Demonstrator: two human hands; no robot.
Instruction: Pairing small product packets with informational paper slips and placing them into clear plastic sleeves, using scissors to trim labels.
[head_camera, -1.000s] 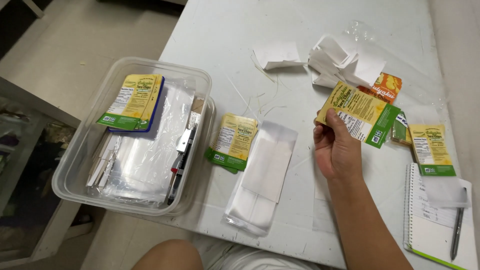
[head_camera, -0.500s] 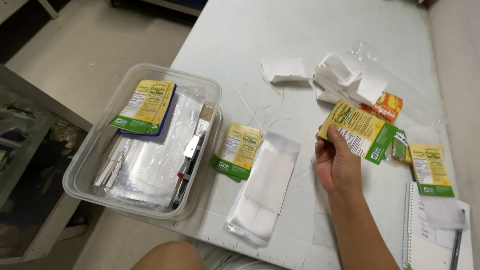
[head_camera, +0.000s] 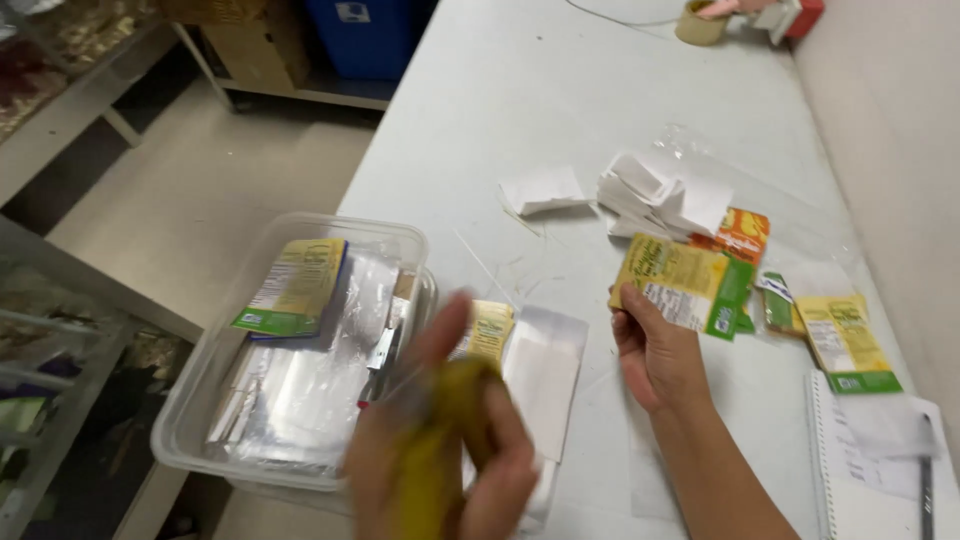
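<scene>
A: Fingers (head_camera: 505, 440) of L hand (head_camera: 445, 450) curl together round a blurred yellow packet (head_camera: 435, 465), lowest in frame, over the near table edge. Motion blur; thumb up, grip itself can't be read finely.

B: R hand (head_camera: 655, 355)?

A: Further in, thumb and fingers pinched on lower left corner of a yellow-green carton pack (head_camera: 685, 283), held flat just above the table (head_camera: 540, 90).

B: Handling?

A: Judged light, thin card, fairly stiff; bends if squeezed mid-face. Best taken by an edge or corner, as now.

B: Surroundings?

A: Clear plastic bin (head_camera: 200, 400) at L w/ same kind of pack (head_camera: 295, 285) on film sleeves. Clear pouch (head_camera: 545, 370) between hands. Beyond: white folded papers (head_camera: 660, 190), orange packet (head_camera: 742, 235). Notebook (head_camera: 870, 470) at near R.
</scene>
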